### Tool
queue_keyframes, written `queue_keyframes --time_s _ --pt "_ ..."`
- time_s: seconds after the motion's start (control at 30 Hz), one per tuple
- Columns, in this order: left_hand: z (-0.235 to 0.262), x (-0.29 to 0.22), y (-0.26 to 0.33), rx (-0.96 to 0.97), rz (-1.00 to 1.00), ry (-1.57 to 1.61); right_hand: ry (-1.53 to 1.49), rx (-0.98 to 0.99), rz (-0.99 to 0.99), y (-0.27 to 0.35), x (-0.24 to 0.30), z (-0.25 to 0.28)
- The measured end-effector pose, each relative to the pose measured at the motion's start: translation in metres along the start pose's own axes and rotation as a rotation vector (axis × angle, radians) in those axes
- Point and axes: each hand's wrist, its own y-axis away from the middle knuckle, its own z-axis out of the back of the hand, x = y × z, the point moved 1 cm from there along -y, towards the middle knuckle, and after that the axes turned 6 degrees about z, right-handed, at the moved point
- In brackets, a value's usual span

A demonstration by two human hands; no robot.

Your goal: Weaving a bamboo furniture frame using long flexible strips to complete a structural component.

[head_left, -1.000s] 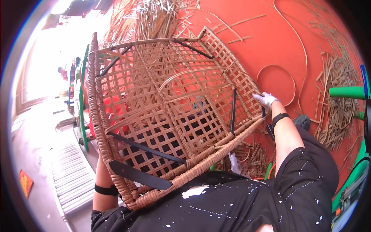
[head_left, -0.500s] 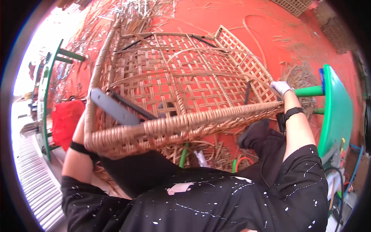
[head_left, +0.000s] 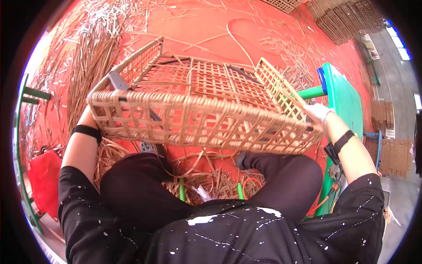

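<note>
A large, shallow rectangular woven basket (head_left: 198, 115) in tan wicker is held up in front of me, its near wall facing me. My right hand (head_left: 317, 112), in a white glove, grips its near right corner. At the left end, my left hand (head_left: 88, 116) holds the near left corner; its fingers are hidden behind the weave. A flat grey strip (head_left: 117, 81) sticks up by the left wall. Long loose strands trail over the inside of the basket. Black bands circle both my wrists.
Loose strands (head_left: 90, 66) lie heaped on the red floor (head_left: 198, 26). A green bench-like piece (head_left: 345, 99) stands at right, a green frame (head_left: 20, 132) and red bag (head_left: 45, 182) at left. Woven panels (head_left: 345, 20) are stacked at the far right.
The basket has tipped so its near wall faces me more fully. My view has swung to the right, showing more of the stacked panels and my legs.
</note>
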Motion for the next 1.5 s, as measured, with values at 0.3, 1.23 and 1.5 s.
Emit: queue_keyframes --time_s 0.3,1.23,1.5 --pt "0.076 0.008 -0.065 -0.127 0.051 0.132 0.489 0.367 0.123 -0.018 -0.042 -0.126" --pt "-0.239 0.075 0.065 -0.012 -0.480 -0.993 -0.016 0.472 0.915 0.192 0.051 -0.178" --pt "-0.250 0.016 0.168 0.180 -0.539 -0.786 -0.473 0.144 1.029 0.215 0.002 -0.106"
